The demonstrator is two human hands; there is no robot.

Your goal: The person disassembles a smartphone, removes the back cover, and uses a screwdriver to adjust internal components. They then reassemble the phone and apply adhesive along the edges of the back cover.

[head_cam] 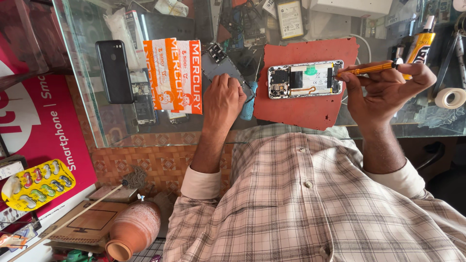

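Observation:
An opened smartphone (305, 79), back cover off and insides showing, lies on a red mat (301, 109) on the glass table. My right hand (388, 87) grips an orange-handled screwdriver (371, 69), its tip at the phone's right end. My left hand (222, 99) rests on the glass left of the mat with fingers curled, knuckles against a grey phone panel (219, 63). A blue tool (248, 106) lies along its right side, between the hand and the mat.
An orange and white packet (174, 75) and a black phone (114, 70) lie left of my left hand. A glue tube (421, 46) and a tape roll (450, 98) sit at the right. Phone parts clutter the far side. A clay pot (135, 229) stands below the table edge (145, 140).

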